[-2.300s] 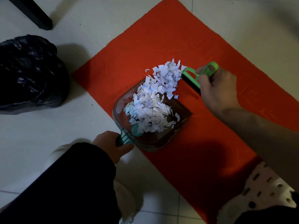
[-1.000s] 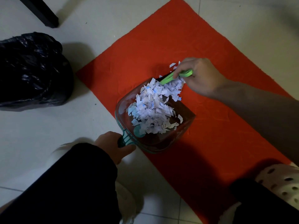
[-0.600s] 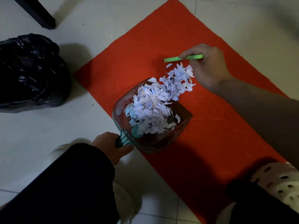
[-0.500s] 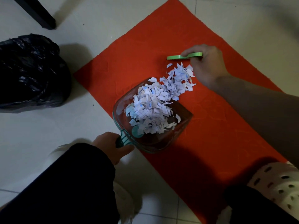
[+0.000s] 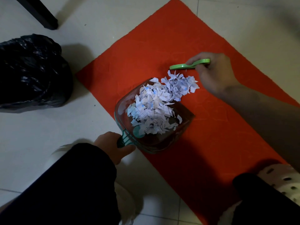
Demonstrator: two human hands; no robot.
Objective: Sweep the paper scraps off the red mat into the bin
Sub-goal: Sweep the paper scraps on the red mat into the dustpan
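Sweeping risk: your right hand [image 5: 214, 73] grips the brush [image 5: 181, 66], left hand [image 5: 113, 145] the dustpan [image 5: 155, 143]; paper scraps [image 5: 180, 86] straddling its lip (mostly inside) may scatter across the red mat [image 5: 211, 135] if tilted.

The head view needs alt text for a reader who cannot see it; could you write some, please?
The left hand holds a clear dustpan heaped with paper scraps on a red mat, while the right hand holds a green brush just beyond scraps spilling past the pan's lip. A black bin bag sits on the tiled floor to the left.
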